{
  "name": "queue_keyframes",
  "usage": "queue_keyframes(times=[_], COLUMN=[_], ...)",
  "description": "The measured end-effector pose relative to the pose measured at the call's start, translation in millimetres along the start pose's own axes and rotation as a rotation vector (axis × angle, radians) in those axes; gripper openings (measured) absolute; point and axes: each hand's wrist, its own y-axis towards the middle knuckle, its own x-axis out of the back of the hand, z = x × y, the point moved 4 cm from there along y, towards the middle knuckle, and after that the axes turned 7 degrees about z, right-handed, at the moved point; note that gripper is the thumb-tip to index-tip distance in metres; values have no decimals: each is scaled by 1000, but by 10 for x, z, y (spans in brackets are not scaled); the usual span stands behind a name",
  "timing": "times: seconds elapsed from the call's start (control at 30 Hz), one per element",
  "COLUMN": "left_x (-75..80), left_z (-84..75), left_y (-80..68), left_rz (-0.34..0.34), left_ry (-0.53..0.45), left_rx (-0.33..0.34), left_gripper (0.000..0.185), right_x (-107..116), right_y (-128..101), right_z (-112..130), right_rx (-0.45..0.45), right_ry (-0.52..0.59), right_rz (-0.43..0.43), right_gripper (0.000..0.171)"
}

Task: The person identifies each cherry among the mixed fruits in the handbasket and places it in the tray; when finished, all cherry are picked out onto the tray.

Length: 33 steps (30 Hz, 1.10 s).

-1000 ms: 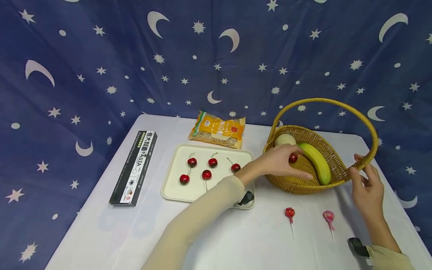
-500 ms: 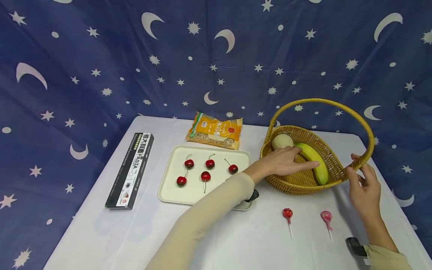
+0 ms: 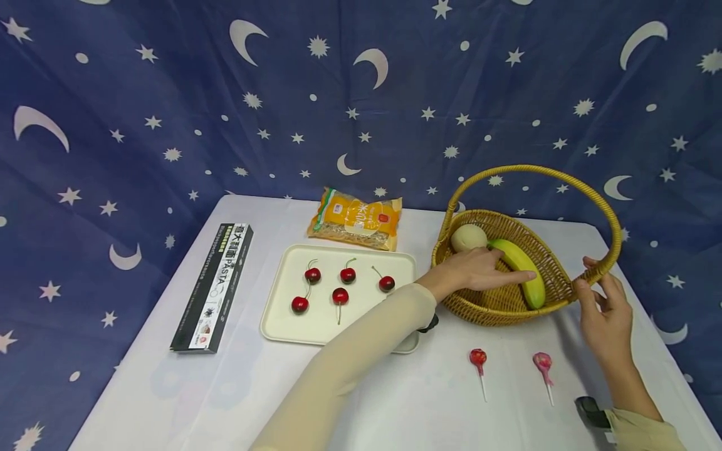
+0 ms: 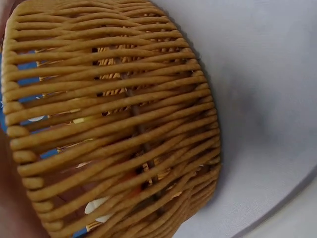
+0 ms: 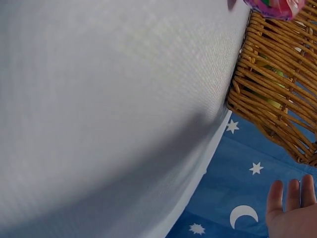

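The wicker basket (image 3: 491, 316) stands at the right of the table, with a yellow banana (image 3: 521, 269) and a pale round fruit (image 3: 469, 238) inside. Reaching over its near rim, my left hand (image 3: 479, 269) has its thumb out straight towards the banana. Its other fingertips are hidden inside the basket, and no cherry shows at them. Through the weave in the left wrist view, a small reddish patch (image 4: 141, 181) shows. My right hand (image 3: 609, 313) grips the basket at the right foot of its handle (image 3: 612, 241). In the right wrist view several fingers (image 5: 293, 196) lie apart from the weave.
Left of the basket, a cream tray (image 3: 273, 322) bears several cherries (image 3: 340, 296), partly behind my left sleeve. A yellow grain bag (image 3: 356, 219) lies behind it, a black pasta box (image 3: 211, 288) farther left. Two lollipops (image 3: 478, 358) lie before the basket.
My left hand has moved right and down into the basket. The cherry seen under its fingers a second ago is now hidden. The right hand keeps its grip on the basket.
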Motion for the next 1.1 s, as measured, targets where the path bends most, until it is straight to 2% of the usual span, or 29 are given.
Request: queue_keyframes(times=[0.23,0.37,0.47,0.57,0.63,0.67,0.87,0.93,1.1], left_x=[-5,-15,-33,-45,-37,-30,40,58,88], left_z=[26,36,45,64,73,75,28,4,-39], left_y=[-4,21,37,42,34,30,-20,-57,-177], left_rz=[11,-19,-43,-63,-77,-85,-149,-175,-223], left_ry=[33,149,263,321,317,309,269,248,129], left_rx=[2,-22,-58,-89,-116,-124,-173,-208,-285], left_gripper=[85,78,58,30,15,13,25,27,27], right_x=[-15,-22,-26,-27,-23,-20,-8,-11,-9], right_y=[0,2,-2,-1,1,3,9,8,13], right_z=[3,-5,-13,-13,-8,-6,-10,-11,-3], right_rx=[15,16,15,27,38,43,45,46,66], right_ry=[-1,-1,-3,1,2,3,8,8,14], right_rz=[1,3,5,2,-2,-5,-9,-8,-12], right_gripper=[43,43,43,42,42,42,41,41,41])
